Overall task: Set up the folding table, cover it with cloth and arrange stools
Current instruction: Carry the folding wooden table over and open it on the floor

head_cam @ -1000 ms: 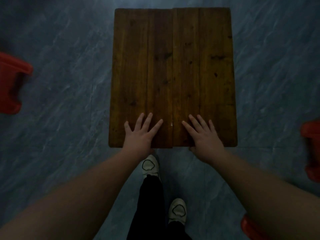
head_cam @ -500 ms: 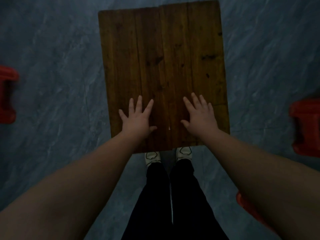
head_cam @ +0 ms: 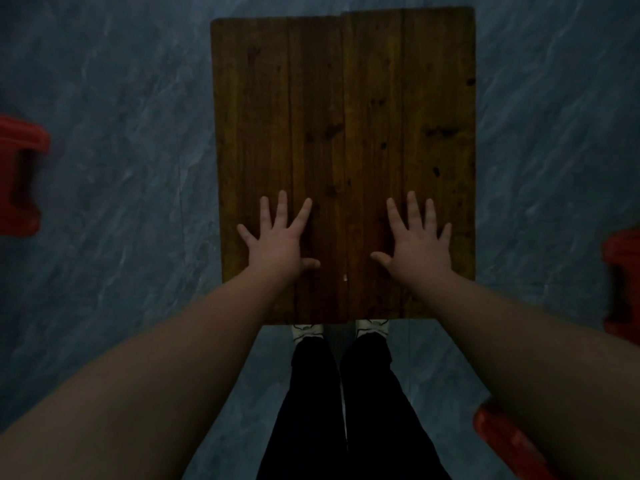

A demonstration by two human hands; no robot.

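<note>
Both hands lie flat with fingers spread on the wooden folding table [head_cam: 343,133], gripping nothing. The left hand [head_cam: 277,242] is near its near-left corner, the right hand [head_cam: 417,244] near its near-right corner. Red stools [head_cam: 20,174] flank it.

Table [head_cam: 343,133]: dark knotty wood planks, slight sheen. Stools [head_cam: 19,174]: red, probably plastic. Floor [head_cam: 104,168]: smooth, marbled grey.

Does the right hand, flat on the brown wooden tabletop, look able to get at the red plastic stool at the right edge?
Probably, with a sideways lean. The right hand lies open, holding nothing, and only bare floor shows between the brown wooden tabletop and the red plastic stool.
</note>
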